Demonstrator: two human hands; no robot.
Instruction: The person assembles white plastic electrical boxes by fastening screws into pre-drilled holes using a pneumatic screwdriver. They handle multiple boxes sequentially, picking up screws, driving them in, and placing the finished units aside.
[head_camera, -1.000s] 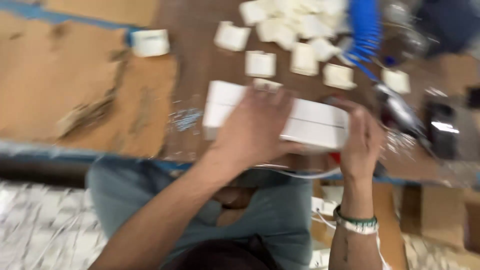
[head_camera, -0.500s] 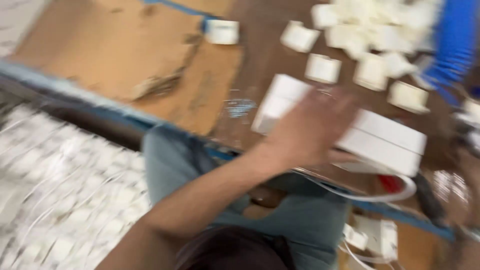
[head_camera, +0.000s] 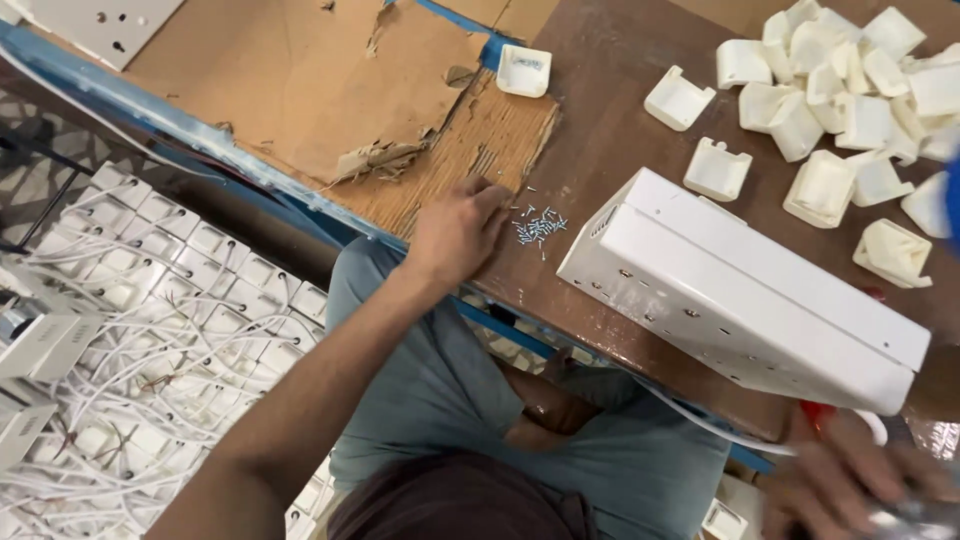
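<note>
My left hand (head_camera: 455, 235) rests on the brown table (head_camera: 600, 130) near its front edge, fingers bent, fingertips right beside a small pile of tiny screws (head_camera: 538, 225). Nothing shows in that hand. A long white plastic box (head_camera: 740, 290) with holes along its side lies slanted to the right of the screws. My right hand (head_camera: 860, 490) is below the table edge at the bottom right, blurred. Something grey and shiny is next to it, and a red part (head_camera: 815, 415) shows above it. Its grip cannot be made out.
A heap of small white plastic caps (head_camera: 850, 90) fills the table's far right. One cap (head_camera: 524, 70) lies by torn cardboard (head_camera: 300, 80) on the left. On the floor to the left lie many white socket boxes with white wires (head_camera: 150, 330).
My left hand has left the top of the white box and moved left to the screw pile. The view has swung left and down. My right hand has dropped below the table edge.
</note>
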